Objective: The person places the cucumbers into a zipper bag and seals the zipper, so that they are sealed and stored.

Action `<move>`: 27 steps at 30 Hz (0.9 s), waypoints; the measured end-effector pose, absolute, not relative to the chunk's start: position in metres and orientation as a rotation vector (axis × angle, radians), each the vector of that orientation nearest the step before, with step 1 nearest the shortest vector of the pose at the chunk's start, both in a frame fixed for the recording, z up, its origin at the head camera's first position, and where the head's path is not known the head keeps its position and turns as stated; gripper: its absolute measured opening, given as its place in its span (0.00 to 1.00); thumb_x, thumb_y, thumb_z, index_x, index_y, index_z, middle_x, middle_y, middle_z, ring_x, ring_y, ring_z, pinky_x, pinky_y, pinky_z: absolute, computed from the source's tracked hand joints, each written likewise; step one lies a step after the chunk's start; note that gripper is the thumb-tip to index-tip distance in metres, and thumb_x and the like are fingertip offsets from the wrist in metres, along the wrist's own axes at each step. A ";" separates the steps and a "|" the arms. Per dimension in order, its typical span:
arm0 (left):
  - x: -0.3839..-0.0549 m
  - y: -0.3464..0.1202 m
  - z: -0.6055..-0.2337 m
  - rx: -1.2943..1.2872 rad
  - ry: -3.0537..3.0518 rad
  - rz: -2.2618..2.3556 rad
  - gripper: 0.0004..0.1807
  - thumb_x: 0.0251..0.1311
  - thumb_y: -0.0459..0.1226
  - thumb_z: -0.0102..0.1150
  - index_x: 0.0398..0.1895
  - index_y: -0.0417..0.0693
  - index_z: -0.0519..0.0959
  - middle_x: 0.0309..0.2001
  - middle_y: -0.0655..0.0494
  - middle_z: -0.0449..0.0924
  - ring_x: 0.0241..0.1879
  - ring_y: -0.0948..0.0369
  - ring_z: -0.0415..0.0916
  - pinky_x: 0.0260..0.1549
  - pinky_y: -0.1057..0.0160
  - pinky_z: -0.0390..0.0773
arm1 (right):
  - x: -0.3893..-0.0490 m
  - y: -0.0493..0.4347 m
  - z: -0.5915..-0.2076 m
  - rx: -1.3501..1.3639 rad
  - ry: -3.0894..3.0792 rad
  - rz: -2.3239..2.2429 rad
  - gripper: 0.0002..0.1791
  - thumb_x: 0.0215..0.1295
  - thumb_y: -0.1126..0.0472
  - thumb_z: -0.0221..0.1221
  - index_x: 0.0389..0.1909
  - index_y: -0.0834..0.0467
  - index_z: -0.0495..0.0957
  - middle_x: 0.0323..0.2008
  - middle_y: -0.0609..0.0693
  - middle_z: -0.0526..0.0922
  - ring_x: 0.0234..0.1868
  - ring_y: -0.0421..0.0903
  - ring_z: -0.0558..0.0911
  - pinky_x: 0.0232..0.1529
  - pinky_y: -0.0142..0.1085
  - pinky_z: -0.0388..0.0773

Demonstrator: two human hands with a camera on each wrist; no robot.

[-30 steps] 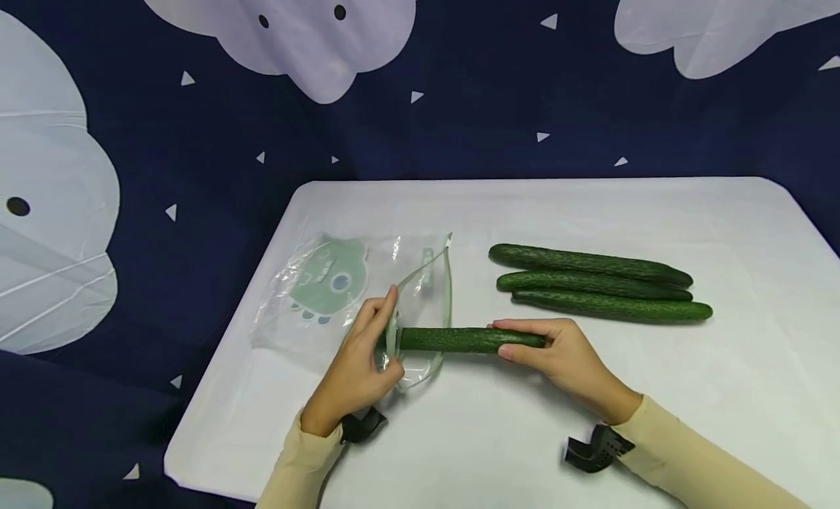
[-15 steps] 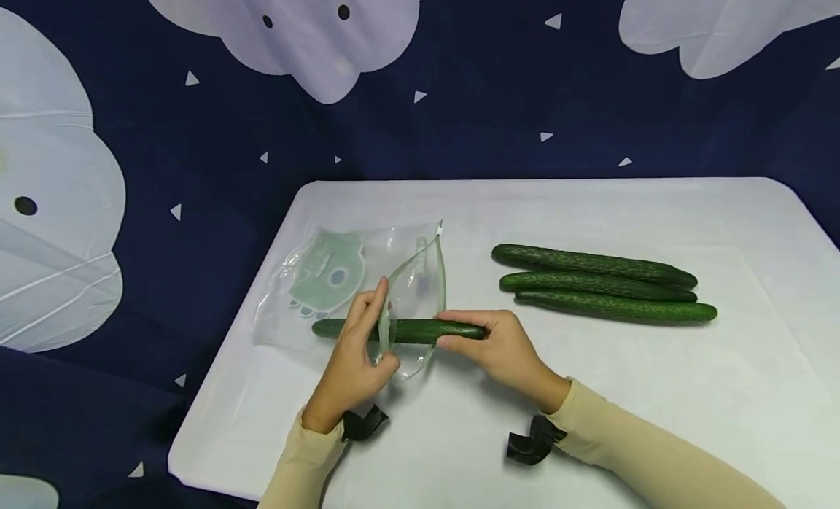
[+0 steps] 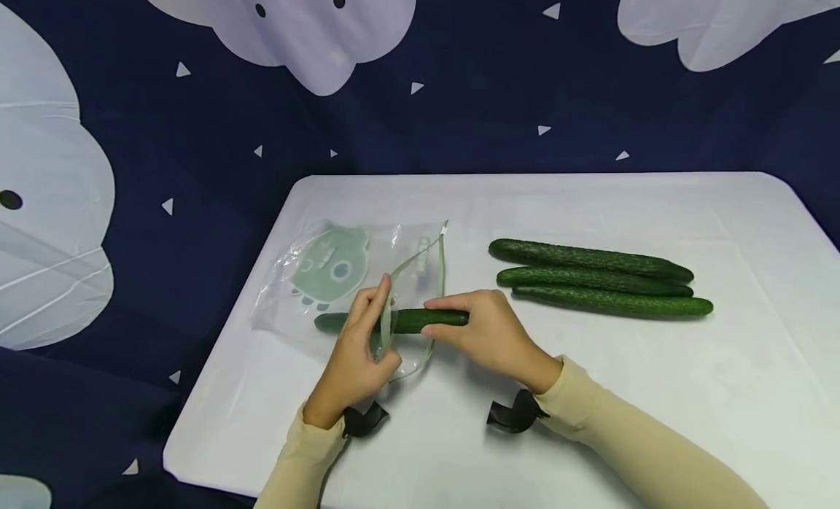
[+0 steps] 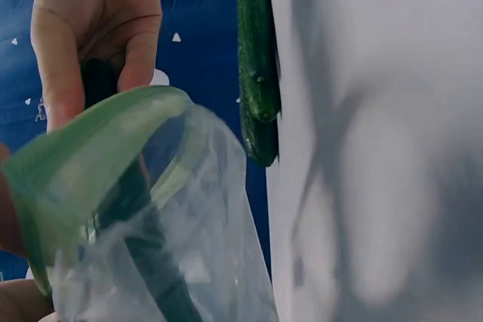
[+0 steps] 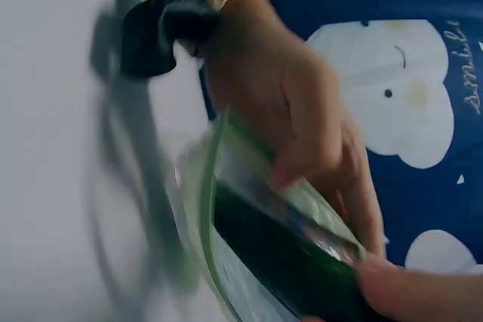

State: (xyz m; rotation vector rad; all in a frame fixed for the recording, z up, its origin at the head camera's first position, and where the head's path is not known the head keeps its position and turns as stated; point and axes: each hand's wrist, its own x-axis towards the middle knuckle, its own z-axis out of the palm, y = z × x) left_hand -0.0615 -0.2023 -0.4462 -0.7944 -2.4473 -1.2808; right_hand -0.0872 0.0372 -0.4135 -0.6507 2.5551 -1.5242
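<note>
A clear zip bag (image 3: pixel 410 272) with a green rim and a printed green cartoon figure lies on the left of the table, its mouth facing right. My left hand (image 3: pixel 357 367) holds the mouth by the rim, index finger and thumb apart along it. One cucumber (image 3: pixel 413 320) reaches through the mouth, most of its length inside. My right hand (image 3: pixel 495 337) pinches the cucumber's right end between thumb and fingers, with the fingertips at the bag's opening. In the left wrist view, the cucumber (image 4: pixel 151 262) shows through the plastic. The left palm hides part of it in the head view.
Several more cucumbers, the top one (image 3: pixel 584 258) among them, lie side by side at the right on the white table (image 3: pixel 656 392). A dark blue cloth (image 3: pixel 459 130) with pale clouds hangs behind. Black straps (image 3: pixel 515 413) sit at both wrists.
My right hand has moved left, sliding the cucumber deeper into the zip bag. The left hand stays at the rim. The other cucumbers have not moved.
</note>
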 end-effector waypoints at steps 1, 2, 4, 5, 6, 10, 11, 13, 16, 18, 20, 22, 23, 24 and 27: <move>-0.061 -0.203 -0.446 -0.785 -2.439 -1.289 0.57 0.40 0.27 0.52 0.83 0.45 0.49 0.63 0.45 0.65 0.55 0.56 0.65 0.49 0.59 0.67 | -0.087 0.035 -0.414 -0.626 2.536 -1.556 0.20 0.59 0.49 0.73 0.52 0.47 0.88 0.42 0.43 0.89 0.13 0.39 0.58 0.18 0.34 0.66; -0.061 -0.203 -0.446 -0.774 -2.429 -1.297 0.57 0.40 0.26 0.52 0.83 0.45 0.50 0.63 0.45 0.65 0.55 0.55 0.65 0.50 0.59 0.66 | -0.087 0.032 -0.414 -0.591 2.510 -1.595 0.20 0.59 0.49 0.73 0.52 0.47 0.89 0.45 0.41 0.89 0.14 0.40 0.60 0.20 0.34 0.67; -0.060 -0.203 -0.447 -0.754 -2.416 -1.308 0.57 0.39 0.26 0.52 0.83 0.45 0.50 0.62 0.45 0.66 0.56 0.55 0.64 0.51 0.60 0.66 | -0.087 0.026 -0.418 -0.504 2.455 -1.669 0.19 0.59 0.50 0.73 0.51 0.48 0.89 0.47 0.40 0.88 0.23 0.38 0.71 0.28 0.33 0.73; -0.060 -0.202 -0.448 -0.747 -2.412 -1.309 0.57 0.39 0.26 0.52 0.83 0.46 0.50 0.62 0.46 0.66 0.56 0.55 0.64 0.51 0.60 0.65 | -0.088 0.023 -0.422 -0.449 2.402 -1.711 0.19 0.59 0.51 0.73 0.51 0.49 0.89 0.45 0.41 0.88 0.24 0.38 0.75 0.30 0.34 0.75; -0.059 -0.201 -0.448 -0.740 -2.410 -1.313 0.57 0.38 0.26 0.52 0.83 0.46 0.50 0.62 0.46 0.66 0.57 0.55 0.64 0.52 0.60 0.65 | -0.088 0.020 -0.425 -0.405 2.358 -1.744 0.20 0.59 0.51 0.73 0.52 0.50 0.88 0.42 0.42 0.89 0.26 0.39 0.79 0.33 0.35 0.77; -0.059 -0.199 -0.449 -0.725 -2.409 -1.315 0.57 0.38 0.27 0.52 0.83 0.47 0.51 0.62 0.48 0.66 0.58 0.54 0.64 0.54 0.60 0.65 | -0.088 0.009 -0.440 -0.260 2.135 -1.901 0.20 0.60 0.56 0.73 0.53 0.57 0.87 0.39 0.49 0.90 0.41 0.44 0.88 0.44 0.35 0.82; -0.060 -0.199 -0.449 -0.721 -2.410 -1.317 0.58 0.38 0.26 0.52 0.83 0.47 0.51 0.62 0.48 0.66 0.58 0.55 0.64 0.55 0.60 0.65 | -0.087 0.006 -0.444 -0.237 2.083 -1.935 0.20 0.60 0.58 0.72 0.53 0.58 0.87 0.38 0.51 0.90 0.40 0.45 0.88 0.43 0.35 0.83; -0.061 -0.199 -0.450 -0.721 -2.408 -1.324 0.57 0.37 0.26 0.53 0.82 0.45 0.51 0.62 0.48 0.67 0.59 0.54 0.64 0.56 0.60 0.65 | -0.085 0.002 -0.453 -0.209 2.020 -1.982 0.20 0.60 0.59 0.73 0.53 0.59 0.87 0.43 0.52 0.89 0.45 0.45 0.87 0.44 0.33 0.82; -0.062 -0.199 -0.451 -0.736 -2.397 -1.334 0.57 0.37 0.25 0.54 0.82 0.43 0.52 0.62 0.47 0.67 0.59 0.53 0.64 0.57 0.61 0.63 | -0.083 -0.004 -0.467 -0.221 1.994 -2.016 0.21 0.59 0.60 0.73 0.54 0.60 0.87 0.49 0.51 0.88 0.52 0.45 0.83 0.49 0.34 0.80; -0.063 -0.198 -0.451 -0.745 -2.389 -1.345 0.57 0.37 0.24 0.54 0.82 0.42 0.52 0.62 0.47 0.67 0.60 0.52 0.64 0.59 0.61 0.62 | -0.082 -0.008 -0.472 -0.266 2.024 -2.010 0.22 0.58 0.59 0.73 0.54 0.58 0.87 0.50 0.49 0.88 0.53 0.44 0.83 0.51 0.35 0.79; -0.065 -0.197 -0.450 -0.750 -2.386 -1.356 0.57 0.38 0.24 0.56 0.82 0.44 0.52 0.62 0.46 0.67 0.60 0.51 0.64 0.61 0.61 0.61 | -0.083 -0.011 -0.475 -0.328 2.087 -2.000 0.21 0.58 0.58 0.74 0.54 0.56 0.87 0.50 0.46 0.88 0.54 0.43 0.83 0.53 0.36 0.79; -0.066 -0.197 -0.450 -0.744 -2.387 -1.366 0.57 0.40 0.24 0.57 0.82 0.46 0.51 0.63 0.46 0.66 0.61 0.51 0.64 0.63 0.61 0.60 | -0.084 -0.015 -0.475 -0.383 2.158 -1.993 0.21 0.57 0.57 0.74 0.53 0.54 0.88 0.50 0.44 0.88 0.54 0.42 0.83 0.54 0.37 0.79; -0.067 -0.197 -0.450 -0.739 -2.388 -1.372 0.57 0.41 0.23 0.57 0.82 0.46 0.51 0.63 0.47 0.66 0.61 0.52 0.64 0.64 0.61 0.59 | -0.085 -0.016 -0.476 -0.406 2.187 -1.987 0.21 0.57 0.56 0.75 0.53 0.53 0.88 0.50 0.44 0.88 0.54 0.42 0.83 0.54 0.37 0.78; -0.067 -0.198 -0.450 -0.733 -2.390 -1.376 0.57 0.42 0.23 0.58 0.83 0.47 0.51 0.63 0.47 0.66 0.61 0.52 0.63 0.64 0.61 0.59 | -0.086 -0.018 -0.476 -0.424 2.207 -1.981 0.21 0.57 0.56 0.75 0.53 0.53 0.88 0.51 0.44 0.87 0.54 0.41 0.83 0.54 0.37 0.78; -0.068 -0.200 -0.450 -0.713 -2.388 -1.390 0.56 0.43 0.22 0.56 0.83 0.47 0.51 0.64 0.45 0.66 0.61 0.53 0.63 0.64 0.62 0.59 | -0.091 -0.025 -0.479 -0.466 2.220 -1.975 0.22 0.58 0.56 0.74 0.54 0.54 0.88 0.52 0.45 0.87 0.54 0.41 0.83 0.54 0.36 0.79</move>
